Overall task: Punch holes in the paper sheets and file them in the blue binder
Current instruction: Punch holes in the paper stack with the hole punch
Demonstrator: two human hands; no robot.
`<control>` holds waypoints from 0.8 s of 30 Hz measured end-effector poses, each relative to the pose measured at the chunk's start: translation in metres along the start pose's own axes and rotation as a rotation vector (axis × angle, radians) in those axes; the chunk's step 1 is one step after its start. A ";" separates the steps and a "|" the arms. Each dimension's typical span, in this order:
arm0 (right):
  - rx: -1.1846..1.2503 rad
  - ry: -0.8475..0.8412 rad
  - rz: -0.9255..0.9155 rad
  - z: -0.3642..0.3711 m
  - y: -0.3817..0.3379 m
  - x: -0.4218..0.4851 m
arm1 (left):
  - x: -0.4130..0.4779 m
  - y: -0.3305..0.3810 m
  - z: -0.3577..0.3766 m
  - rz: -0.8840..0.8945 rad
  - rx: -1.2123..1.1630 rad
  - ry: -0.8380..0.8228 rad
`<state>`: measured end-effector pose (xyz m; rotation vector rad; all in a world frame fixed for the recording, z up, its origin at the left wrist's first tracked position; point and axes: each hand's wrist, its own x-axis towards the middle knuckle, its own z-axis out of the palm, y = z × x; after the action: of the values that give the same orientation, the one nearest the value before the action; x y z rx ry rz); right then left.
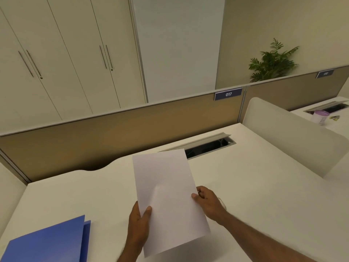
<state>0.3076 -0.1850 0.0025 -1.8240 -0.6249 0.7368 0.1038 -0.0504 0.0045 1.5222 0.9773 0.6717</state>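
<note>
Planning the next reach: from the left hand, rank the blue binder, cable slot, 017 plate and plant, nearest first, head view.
1. blue binder, on the desk, left of the left hand.
2. cable slot, ahead, at the desk's back.
3. 017 plate, up on the partition.
4. plant, beyond the partition, far right.

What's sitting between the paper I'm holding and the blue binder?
Nothing visible. The paper, pinched by the left hand and right hand, is held above the desk. Only desk surface shows between it and the blue binder at the lower left. No hole punch is in view.
</note>
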 end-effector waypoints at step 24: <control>0.077 -0.072 -0.090 0.102 -0.087 -0.063 | -0.050 0.020 0.029 0.349 0.724 0.105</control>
<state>0.1831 -0.1369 0.0678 -1.6936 -0.7115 0.7581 0.1085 -0.1084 0.0242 2.3514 1.1099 0.6793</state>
